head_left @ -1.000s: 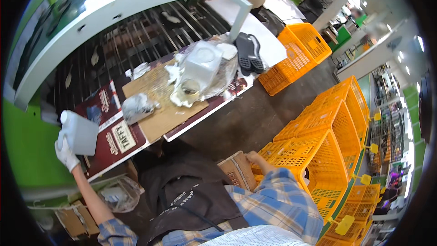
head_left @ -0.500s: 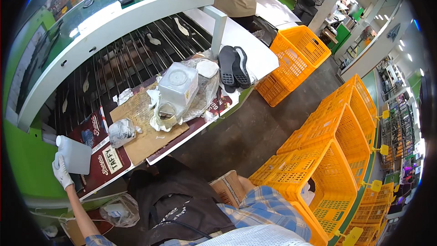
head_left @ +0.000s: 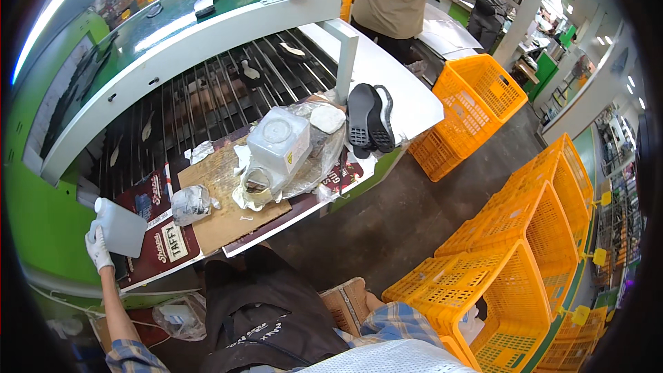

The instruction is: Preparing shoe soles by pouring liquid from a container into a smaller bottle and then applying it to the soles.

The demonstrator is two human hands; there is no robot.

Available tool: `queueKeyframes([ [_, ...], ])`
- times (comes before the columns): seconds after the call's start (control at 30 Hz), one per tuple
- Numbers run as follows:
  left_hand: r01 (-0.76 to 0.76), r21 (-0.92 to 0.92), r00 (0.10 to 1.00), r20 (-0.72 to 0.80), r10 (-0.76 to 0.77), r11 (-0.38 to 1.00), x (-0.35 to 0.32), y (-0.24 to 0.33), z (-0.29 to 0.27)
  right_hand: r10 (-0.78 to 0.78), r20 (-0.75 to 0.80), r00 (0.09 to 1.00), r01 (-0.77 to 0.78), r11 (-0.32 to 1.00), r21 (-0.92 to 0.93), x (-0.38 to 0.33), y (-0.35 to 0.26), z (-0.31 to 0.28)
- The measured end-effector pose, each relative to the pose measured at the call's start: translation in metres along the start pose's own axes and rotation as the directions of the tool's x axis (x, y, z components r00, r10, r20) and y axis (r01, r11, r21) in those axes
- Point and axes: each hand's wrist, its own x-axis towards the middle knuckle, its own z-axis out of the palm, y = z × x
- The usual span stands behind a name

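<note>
My left hand, in a white glove, grips the near left side of a translucent white plastic jug. The jug stands at the left end of the bench, slightly tilted in view. Low in the middle, a bit of my right hand shows past the plaid sleeve, beside a brown woven-looking box; its fingers are hidden. On a cardboard sheet lie a crumpled, plastic-wrapped lump and a large clear container with a cut-open, crusted pot beside it.
Black shoe soles rest at the bench's right corner. Behind, a roller conveyor carries pale sole pieces under a white frame. Orange crates line the right side. A person stands beyond the bench.
The whole view has shifted, so the bench and crates sit lower and farther right. My left hand keeps its grip on the jug, which stays at the bench's left end.
</note>
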Motion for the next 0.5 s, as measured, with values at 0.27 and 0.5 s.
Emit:
queueKeyframes([
  [0.27, 0.0, 0.021, 1.0, -0.024, 0.001, 1.0, -0.006, 0.005, -0.006, 0.036, 0.056, 0.998, -0.035, 0.999, -0.008, 0.011, 0.028, 0.001],
  [0.5, 0.032, 0.008, 0.999, -0.011, -0.032, 0.999, -0.006, 0.01, -0.004, 0.059, 0.077, 0.995, -0.058, 0.998, -0.011, 0.014, 0.042, -0.005],
])
